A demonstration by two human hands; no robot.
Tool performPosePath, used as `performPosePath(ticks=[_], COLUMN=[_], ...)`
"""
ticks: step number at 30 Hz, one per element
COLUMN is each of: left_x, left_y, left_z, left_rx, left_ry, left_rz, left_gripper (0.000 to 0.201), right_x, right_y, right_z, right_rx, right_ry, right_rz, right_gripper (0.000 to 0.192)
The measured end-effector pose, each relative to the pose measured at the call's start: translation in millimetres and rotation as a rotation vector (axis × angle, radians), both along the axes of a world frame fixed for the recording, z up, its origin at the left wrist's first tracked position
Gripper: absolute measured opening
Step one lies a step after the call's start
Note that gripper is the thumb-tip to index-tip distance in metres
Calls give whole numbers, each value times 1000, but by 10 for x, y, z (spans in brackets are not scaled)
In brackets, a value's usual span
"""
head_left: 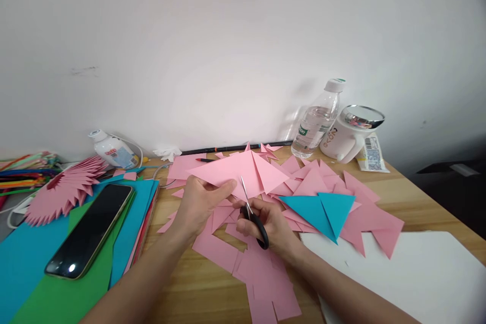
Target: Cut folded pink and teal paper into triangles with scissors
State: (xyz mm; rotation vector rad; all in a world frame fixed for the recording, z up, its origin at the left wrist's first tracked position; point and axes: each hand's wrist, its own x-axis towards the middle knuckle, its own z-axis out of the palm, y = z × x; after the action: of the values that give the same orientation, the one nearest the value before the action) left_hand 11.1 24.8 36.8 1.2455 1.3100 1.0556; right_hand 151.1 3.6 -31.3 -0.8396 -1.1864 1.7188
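Note:
My left hand [203, 202] pinches a folded sheet of pink paper [231, 169] by its lower left edge, thumb on top. A triangular flap stands out on the sheet's right side. In my right hand [268, 223] is a pair of black-handled scissors [258, 228], fingers through the loops. The blades point up and lie against the lower part of the pink paper; whether they are parted I cannot tell. Beneath both hands lie pink paper scraps [261, 273]. Just right of my right hand rests a folded blue paper piece [321, 210] on several folded pink pieces [364, 212].
A phone [91, 230] lies on green and blue paper sheets [23, 253] at left, near a pleated pink paper fan [66, 190] and a white bottle [114, 151]. Along the wall stand a water bottle [317, 119] and a white mug [343, 136]. A white board [410, 278] lies front right.

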Motion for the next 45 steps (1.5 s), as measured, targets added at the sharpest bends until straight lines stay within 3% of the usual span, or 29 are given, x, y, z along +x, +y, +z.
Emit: performPosePath(ticks=[27, 36, 45], left_x=[14, 17, 16], left_y=[-4, 3, -20], left_z=[-15, -11, -60], left_rx=[34, 57, 85], left_ry=[-49, -152, 27], left_rz=[31, 63, 98], left_gripper=[9, 21, 16], right_x=[-9, -15, 25], right_y=[-10, -5, 12], right_z=[36, -9, 6], right_rx=[3, -10, 38], right_ry=[-51, -56, 16], right_rz=[-11, -8, 31], right_gripper=[31, 33, 42])
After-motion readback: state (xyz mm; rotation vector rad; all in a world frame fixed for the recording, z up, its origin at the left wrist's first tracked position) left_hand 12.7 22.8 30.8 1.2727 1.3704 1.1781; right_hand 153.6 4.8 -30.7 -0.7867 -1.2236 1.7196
